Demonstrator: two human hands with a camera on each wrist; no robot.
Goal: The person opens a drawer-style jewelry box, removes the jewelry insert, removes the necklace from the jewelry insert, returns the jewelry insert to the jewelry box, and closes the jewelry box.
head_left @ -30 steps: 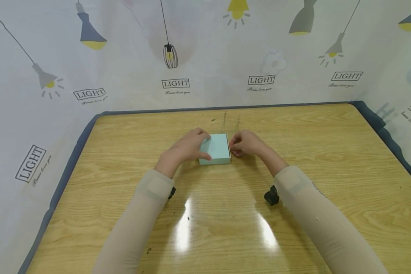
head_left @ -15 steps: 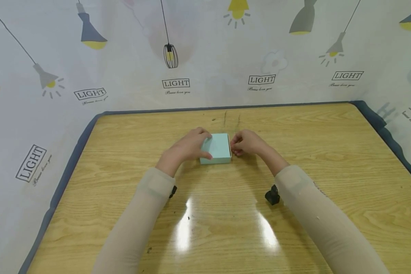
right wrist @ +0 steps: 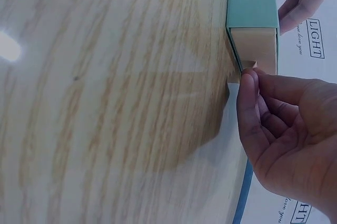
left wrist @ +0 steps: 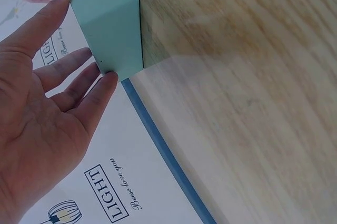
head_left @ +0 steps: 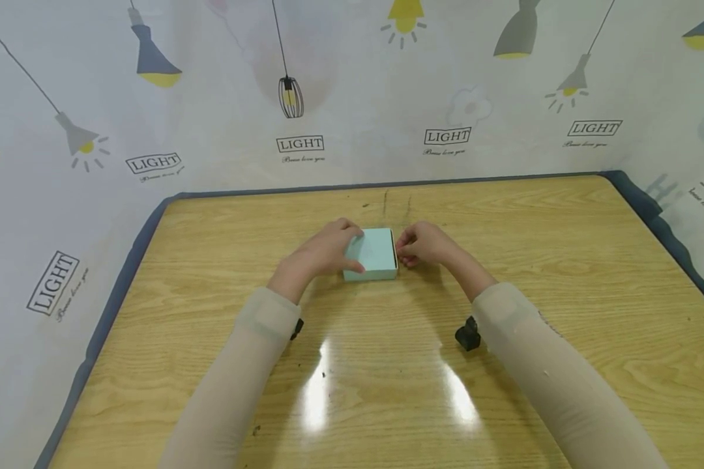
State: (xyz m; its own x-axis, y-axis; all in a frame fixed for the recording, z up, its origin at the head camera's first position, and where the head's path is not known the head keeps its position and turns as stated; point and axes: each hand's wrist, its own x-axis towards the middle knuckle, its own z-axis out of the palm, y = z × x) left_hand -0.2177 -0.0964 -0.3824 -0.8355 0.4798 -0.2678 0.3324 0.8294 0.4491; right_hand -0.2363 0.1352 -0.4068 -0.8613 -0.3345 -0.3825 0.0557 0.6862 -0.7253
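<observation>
A mint-green drawer box lies on the wooden table, in front of both arms. My left hand holds its left part, with the thumb on the near edge and fingers at the far edge. In the left wrist view the fingertips press against the green sleeve. At the box's right end, my right hand pinches between thumb and forefinger. The right wrist view shows a tan inner drawer inside the sleeve, and a small tan tab at those fingertips. The drawer's contents are hidden.
The wooden table spreads around the box, with a dark blue border along its far edge. Behind stands a pale wall covering printed with lamps. Black wrist-camera parts show beneath the right sleeve.
Box and both hands have shifted very slightly to the right in the head view. Both hands keep their hold.
</observation>
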